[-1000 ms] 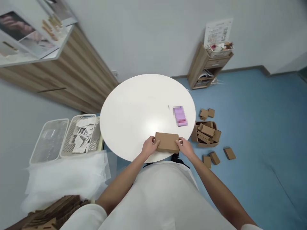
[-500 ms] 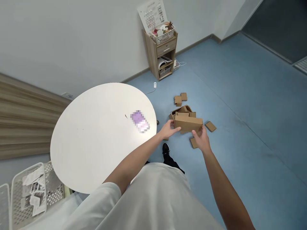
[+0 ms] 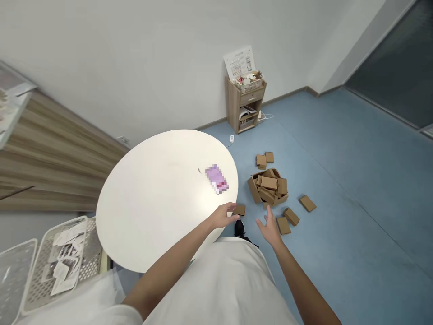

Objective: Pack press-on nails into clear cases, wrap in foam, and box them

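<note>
My left hand (image 3: 223, 215) hangs by the near right rim of the round white table (image 3: 152, 194), fingers apart and holding nothing. Across a gap, my right hand (image 3: 269, 228) is also open and bare, its fingers pointing away from me. Beyond it on the floor, an open cardboard carton (image 3: 254, 190) is heaped with small brown cardboard boxes (image 3: 269, 182). Loose boxes lie around the carton: one flat box (image 3: 283, 225) right beside my right hand, another (image 3: 291, 216) touching or close to it, and one (image 3: 240, 210) near my left fingertips.
A pixelated purple item (image 3: 217, 179) lies on the table. Against the wall stands a wooden cabinet (image 3: 233, 106) with a white basket (image 3: 252, 85) on top. White perforated baskets (image 3: 42, 275) sit at lower left. My shoe (image 3: 239, 228) is on the blue floor.
Both hands have let go of the brown cardboard box and drawn back toward me. Where that box landed among the others I cannot tell. The view has tilted up and shifted left.
</note>
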A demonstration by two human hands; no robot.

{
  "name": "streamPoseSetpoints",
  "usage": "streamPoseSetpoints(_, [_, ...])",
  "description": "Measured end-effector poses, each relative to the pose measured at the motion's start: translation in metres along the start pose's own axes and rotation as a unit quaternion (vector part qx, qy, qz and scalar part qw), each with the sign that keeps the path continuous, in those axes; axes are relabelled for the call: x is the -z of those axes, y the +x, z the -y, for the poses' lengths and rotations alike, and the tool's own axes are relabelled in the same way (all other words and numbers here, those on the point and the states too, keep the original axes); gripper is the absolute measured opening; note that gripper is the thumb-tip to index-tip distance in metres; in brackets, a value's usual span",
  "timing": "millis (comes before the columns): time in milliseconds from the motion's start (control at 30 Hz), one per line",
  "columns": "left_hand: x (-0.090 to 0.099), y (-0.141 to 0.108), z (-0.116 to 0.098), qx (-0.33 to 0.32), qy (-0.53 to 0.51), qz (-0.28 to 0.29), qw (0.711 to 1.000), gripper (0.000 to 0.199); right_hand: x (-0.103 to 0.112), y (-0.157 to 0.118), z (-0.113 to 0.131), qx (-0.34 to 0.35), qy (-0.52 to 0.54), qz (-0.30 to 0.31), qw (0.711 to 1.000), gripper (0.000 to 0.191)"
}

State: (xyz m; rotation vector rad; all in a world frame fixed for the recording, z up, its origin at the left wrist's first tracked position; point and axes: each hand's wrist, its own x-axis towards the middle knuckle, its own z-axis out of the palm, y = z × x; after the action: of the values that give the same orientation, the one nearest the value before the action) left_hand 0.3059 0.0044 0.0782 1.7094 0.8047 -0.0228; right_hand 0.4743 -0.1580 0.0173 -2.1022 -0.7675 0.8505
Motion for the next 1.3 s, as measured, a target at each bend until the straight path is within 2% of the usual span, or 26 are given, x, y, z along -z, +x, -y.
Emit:
streamPoseSetpoints(133, [0.038, -0.063, 0.026, 0.014, -0.019, -0.122, 0.992, 0.049, -0.039, -0.011, 0.047, 0.048, 0.006, 0.081, 0.996, 0.076])
streamPoseSetpoints(267, [0.06, -0.126, 0.05, 0.02, -0.059, -0.233, 0.97, 0.044, -0.074, -0.022, 0.099, 0.144, -0.031, 0.135, 0.98, 0.074])
streamPoseSetpoints(433, [0.073, -0.192, 0.093, 0.031, -0.115, -0.327, 0.938, 0.044, -0.132, -0.045, 0.155, 0.211, -0.088, 0.195, 0.954, 0.071])
streamPoseSetpoints(600, [0.072, -0.247, 0.134, 0.069, -0.158, -0.4, 0.9, 0.042, -0.195, -0.086, 0.193, 0.267, -0.112, 0.319, 0.902, 0.063])
streamPoseSetpoints(733, [0.077, -0.279, 0.151, 0.092, -0.188, -0.446, 0.87, 0.042, -0.229, -0.111, 0.217, 0.313, -0.131, 0.421, 0.841, 0.054])
streamPoseSetpoints(833, [0.084, -0.296, 0.159, 0.121, -0.203, -0.488, 0.84, 0.042, -0.247, -0.117, 0.234, 0.341, -0.141, 0.496, 0.786, 0.045])
streamPoseSetpoints(900, [0.087, -0.307, 0.166, 0.141, -0.213, -0.514, 0.819, 0.041, -0.26, -0.117, 0.243, 0.351, -0.139, 0.524, 0.764, 0.04])
streamPoseSetpoints(1067, [0.081, -0.336, 0.185, 0.188, -0.211, -0.574, 0.768, 0.039, -0.301, -0.114, 0.254, 0.324, -0.113, 0.553, 0.759, 0.035])
streamPoseSetpoints(1200, [0.078, -0.355, 0.195, 0.232, -0.216, -0.608, 0.728, 0.037, -0.328, -0.118, 0.258, 0.311, -0.11, 0.589, 0.738, 0.033])
streamPoseSetpoints(1300, [0.083, -0.364, 0.199, 0.253, -0.211, -0.618, 0.714, 0.037, -0.348, -0.121, 0.265, 0.303, -0.127, 0.607, 0.724, 0.032])
